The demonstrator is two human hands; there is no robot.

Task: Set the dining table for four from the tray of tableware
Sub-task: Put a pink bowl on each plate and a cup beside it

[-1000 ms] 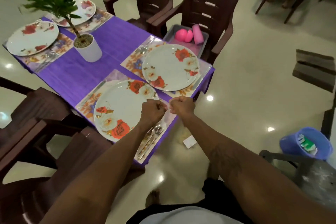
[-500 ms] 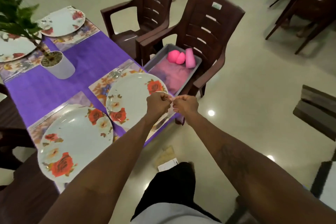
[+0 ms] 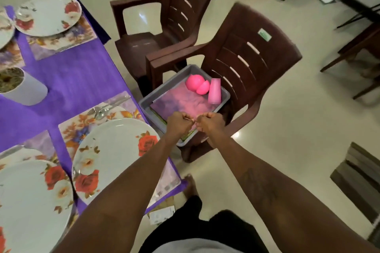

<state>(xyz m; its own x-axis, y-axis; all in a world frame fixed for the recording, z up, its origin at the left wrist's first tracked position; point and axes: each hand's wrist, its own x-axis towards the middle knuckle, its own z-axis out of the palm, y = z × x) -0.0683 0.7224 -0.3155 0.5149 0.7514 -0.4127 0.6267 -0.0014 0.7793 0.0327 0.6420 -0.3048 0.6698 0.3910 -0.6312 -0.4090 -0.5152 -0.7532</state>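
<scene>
Desk: the purple-covered desk (image 3: 78, 76) is laid with flowered placemats, and you're standing at its corner.
Plates: four show. There's the near plate (image 3: 115, 158) by your left forearm, the corner plate (image 3: 30, 201) at lower left, the far plate (image 3: 48, 15) at the top, and a sliver of an edge plate (image 3: 5, 28). Each one I can see properly sits on a placemat (image 3: 82, 127).
Cutlery: a fork and spoon (image 3: 107, 109) lie on the mat just beyond the near plate. For the other places, I can't tell from here.
Tray: the grey tray (image 3: 185, 70) sits on the seat of the brown chair (image 3: 257, 61), just beside the desk's corner and right under your hands.
In the tray: two rounded pink pieces (image 3: 194, 82) touch each other, cups or bowls, hard to say which. A pink tumbler (image 3: 214, 91) lies on its side beside them. The rest looks like bare pinkish liner.
Left hand: your left hand (image 3: 178, 124) has its fingers curled, the grip pinching one end of a thin little strip (image 3: 190, 119).
Right hand: your right hand (image 3: 209, 124) is curled too, pinching the other end. What the strip is, I can't make out.
Progress: I'd call it well past halfway, with plates and mats looking done.
Left to do: the pink pieces aren't out yet, and I count only three for four places.
</scene>
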